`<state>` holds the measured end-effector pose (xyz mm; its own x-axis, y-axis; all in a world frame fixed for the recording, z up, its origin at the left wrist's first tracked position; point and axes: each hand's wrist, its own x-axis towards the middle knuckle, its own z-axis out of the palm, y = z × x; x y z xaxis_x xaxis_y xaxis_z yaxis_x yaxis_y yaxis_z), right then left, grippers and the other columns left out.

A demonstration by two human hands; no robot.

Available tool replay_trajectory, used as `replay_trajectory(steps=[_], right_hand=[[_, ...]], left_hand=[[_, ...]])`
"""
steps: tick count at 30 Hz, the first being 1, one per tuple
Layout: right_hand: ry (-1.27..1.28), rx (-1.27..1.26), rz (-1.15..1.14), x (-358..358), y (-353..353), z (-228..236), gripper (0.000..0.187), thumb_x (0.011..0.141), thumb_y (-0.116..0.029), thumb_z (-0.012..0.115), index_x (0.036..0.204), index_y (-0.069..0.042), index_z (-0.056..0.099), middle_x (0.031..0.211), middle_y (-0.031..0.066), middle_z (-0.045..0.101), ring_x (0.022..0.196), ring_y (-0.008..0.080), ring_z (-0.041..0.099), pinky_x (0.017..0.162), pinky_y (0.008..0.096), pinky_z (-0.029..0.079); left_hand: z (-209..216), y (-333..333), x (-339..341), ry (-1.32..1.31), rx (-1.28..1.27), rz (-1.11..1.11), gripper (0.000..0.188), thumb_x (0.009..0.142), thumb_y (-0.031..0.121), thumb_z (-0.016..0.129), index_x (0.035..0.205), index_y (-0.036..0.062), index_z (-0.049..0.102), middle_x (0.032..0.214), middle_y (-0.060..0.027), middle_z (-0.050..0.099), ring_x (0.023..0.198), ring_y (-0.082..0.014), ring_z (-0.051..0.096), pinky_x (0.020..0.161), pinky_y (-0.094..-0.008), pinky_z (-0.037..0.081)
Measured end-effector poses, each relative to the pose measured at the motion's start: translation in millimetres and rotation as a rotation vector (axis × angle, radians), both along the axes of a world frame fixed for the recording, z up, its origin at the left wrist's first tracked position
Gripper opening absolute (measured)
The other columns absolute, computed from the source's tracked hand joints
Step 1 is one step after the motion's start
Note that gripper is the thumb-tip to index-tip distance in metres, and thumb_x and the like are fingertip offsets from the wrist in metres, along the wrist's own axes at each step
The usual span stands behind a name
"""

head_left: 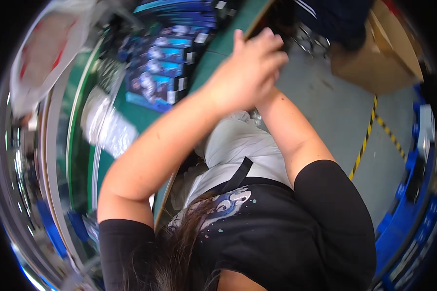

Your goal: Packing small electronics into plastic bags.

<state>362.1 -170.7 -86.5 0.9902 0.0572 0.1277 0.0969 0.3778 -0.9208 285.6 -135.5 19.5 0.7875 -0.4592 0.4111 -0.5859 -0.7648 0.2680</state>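
Observation:
My left hand (250, 72) is raised in the upper middle, past the edge of the green table, with its back up. Its thumb stands away from the other fingers, which look spread and slightly bent; motion blurs them. My right forearm (294, 123) comes up from the right and crosses under the left hand. The right hand is mostly hidden behind the left, so its fingers cannot be made out. No object shows in either hand. Nearest to them on the left lie several printed blue-and-black boxes (167, 60) in overlapping rows.
The green tabletop (211, 63) holds clear plastic wrap (109, 123) beside the boxes. A whitish plastic bag (46, 53) hangs far left. At the upper right stands an open cardboard box (369, 68) with dark cloth (337, 22) beside it. Yellow-black tape (366, 140) marks the grey floor.

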Motion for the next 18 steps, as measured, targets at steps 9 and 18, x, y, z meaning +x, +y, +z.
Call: replay_trajectory(steps=[9, 18], right_hand=[[1.234, -0.546, 0.327, -21.2, -159.5, -314.4, 0.059, 0.087, -0.053, 0.053, 0.131, -0.014, 0.049, 0.124, 0.0156, 0.052, 0.11, 0.0266, 0.051, 0.089, 0.051, 0.042], [0.846, -1.259, 1.053, -74.4, -146.9, -565.7, 0.054, 0.082, -0.042, 0.054, 0.124, -0.007, 0.055, 0.119, 0.022, 0.058, 0.114, 0.0344, 0.054, 0.096, 0.0398, 0.043]], left_hand=[[-55.8, 33.4, 129.1, -0.044, 0.363, 0.224, 0.049, 0.084, 0.01, 0.058, 0.132, 0.0051, 0.045, 0.138, -0.0234, 0.039, 0.128, -0.0399, 0.036, 0.104, -0.0428, 0.035], [-36.8, 23.4, 119.6, 0.429, 0.382, 0.445, 0.067, 0.094, 0.024, 0.044, 0.146, -0.0011, 0.01, 0.15, -0.0277, 0.01, 0.139, -0.039, 0.015, 0.112, -0.0477, 0.012]])
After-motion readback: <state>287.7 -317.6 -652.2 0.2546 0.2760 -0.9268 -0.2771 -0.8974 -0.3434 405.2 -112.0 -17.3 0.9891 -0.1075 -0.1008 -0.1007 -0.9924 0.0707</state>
